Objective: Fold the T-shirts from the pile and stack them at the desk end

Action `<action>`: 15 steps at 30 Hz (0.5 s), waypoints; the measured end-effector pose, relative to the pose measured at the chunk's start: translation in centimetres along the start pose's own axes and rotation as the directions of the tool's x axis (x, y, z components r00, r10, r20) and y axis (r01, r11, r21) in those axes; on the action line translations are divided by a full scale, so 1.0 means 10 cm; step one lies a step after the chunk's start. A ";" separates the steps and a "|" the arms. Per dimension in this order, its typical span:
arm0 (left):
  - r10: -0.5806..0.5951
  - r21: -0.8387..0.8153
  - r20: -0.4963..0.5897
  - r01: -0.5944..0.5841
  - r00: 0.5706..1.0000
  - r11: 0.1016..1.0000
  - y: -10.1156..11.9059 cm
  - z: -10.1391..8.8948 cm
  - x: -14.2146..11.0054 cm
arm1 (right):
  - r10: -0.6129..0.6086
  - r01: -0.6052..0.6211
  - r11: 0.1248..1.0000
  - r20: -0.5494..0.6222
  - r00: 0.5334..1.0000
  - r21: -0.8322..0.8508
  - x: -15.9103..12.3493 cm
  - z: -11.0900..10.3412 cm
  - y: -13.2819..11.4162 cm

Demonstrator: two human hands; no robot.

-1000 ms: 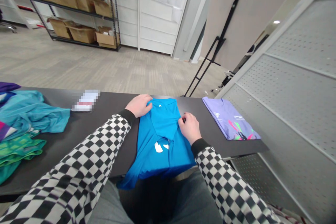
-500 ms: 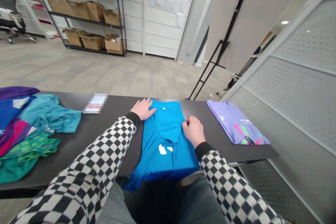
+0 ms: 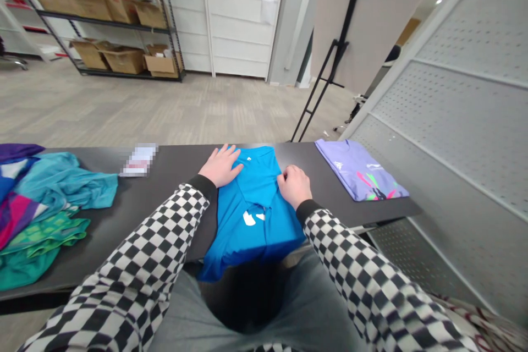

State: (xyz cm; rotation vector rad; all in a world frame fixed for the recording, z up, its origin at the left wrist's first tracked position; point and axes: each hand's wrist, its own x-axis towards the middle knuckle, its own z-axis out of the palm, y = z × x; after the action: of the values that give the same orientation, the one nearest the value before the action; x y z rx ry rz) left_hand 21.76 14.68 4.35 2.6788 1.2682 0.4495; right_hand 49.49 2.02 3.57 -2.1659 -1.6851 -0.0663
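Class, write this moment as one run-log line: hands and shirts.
left hand: flat on blue T-shirt | right hand: closed on its edge | lilac T-shirt: folded alongside

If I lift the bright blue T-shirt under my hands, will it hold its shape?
Probably not. The bright blue T-shirt looks floppy, since its hem droops past the edge of the dark table. It seems light for its size. Its smooth, faintly shiny fabric may slip from the left hand and right hand.
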 end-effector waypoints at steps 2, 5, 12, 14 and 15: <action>0.016 -0.048 -0.042 -0.018 0.999 0.999 0.07 0.00 -0.13 | 0.006 -0.006 1.000 0.006 1.000 0.000 -0.01 -0.01 -0.02; 0.034 -0.147 -0.160 -0.058 0.986 0.987 0.19 -0.06 -0.45 | 0.014 -0.014 1.000 0.012 1.000 0.012 -0.02 -0.03 -0.03; -0.326 -0.325 -0.302 0.224 0.896 0.919 0.75 -0.17 -2.01 | 0.010 -0.008 0.994 -0.013 1.000 0.109 -0.01 -0.02 -0.01; -0.501 -0.467 -0.366 0.311 0.784 0.828 0.96 -0.08 -2.51 | 0.010 -0.004 0.988 -0.033 0.999 0.152 0.00 0.01 0.01; -0.559 -0.527 -0.355 0.333 0.749 0.782 1.04 -0.02 -2.73 | 0.011 -0.002 0.984 -0.048 0.999 0.176 0.01 0.02 0.02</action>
State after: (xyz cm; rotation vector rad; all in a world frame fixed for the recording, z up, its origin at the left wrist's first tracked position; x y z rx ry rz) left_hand 12.97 -13.01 1.54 1.8318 1.6500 1.2326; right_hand 49.70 2.11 3.31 -2.0230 -1.5938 0.0303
